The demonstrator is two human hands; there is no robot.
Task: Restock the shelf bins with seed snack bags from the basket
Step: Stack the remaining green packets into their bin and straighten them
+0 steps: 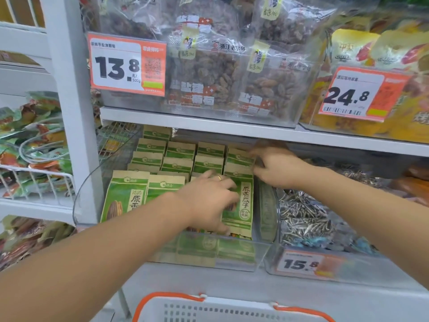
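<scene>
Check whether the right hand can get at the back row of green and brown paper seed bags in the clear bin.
Probably yes: the right hand already reaches under the white shelf board to the back green and brown paper seed bags, nothing between them.

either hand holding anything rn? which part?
Left hand grips a green seed bag by its left edge, fingers across the front, in the clear bin. Right hand pinches the top of a bag in the back rows; exact grip is blurred.
</scene>
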